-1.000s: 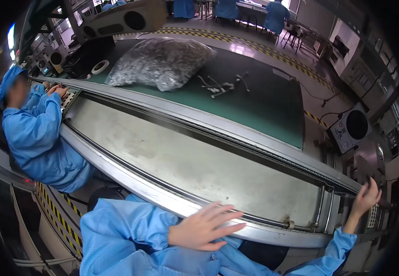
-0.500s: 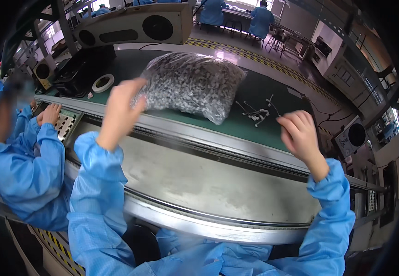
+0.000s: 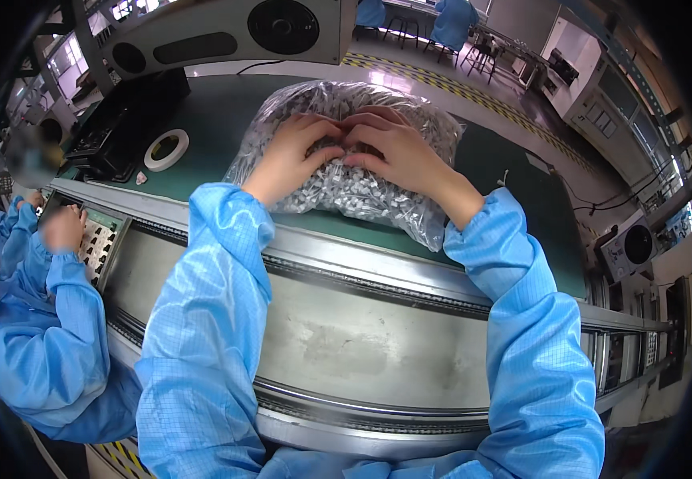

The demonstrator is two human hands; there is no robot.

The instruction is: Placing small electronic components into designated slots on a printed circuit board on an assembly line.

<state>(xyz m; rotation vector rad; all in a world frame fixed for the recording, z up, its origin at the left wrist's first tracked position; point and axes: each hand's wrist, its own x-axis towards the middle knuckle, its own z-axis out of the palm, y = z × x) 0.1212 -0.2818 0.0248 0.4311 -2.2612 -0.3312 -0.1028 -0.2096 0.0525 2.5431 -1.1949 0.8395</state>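
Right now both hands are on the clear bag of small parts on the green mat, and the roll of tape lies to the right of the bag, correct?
Not quite. The roll of tape lies to the left of the clear bag, not the right, as the head view shows. The rest holds: the left hand and right hand both rest on the bag on the green mat.

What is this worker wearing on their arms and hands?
Both arms are in loose, light blue smock sleeves with a fine grid weave and gathered elastic cuffs at the wrists. The left hand and right hand are bare: no gloves, rings or watch show.
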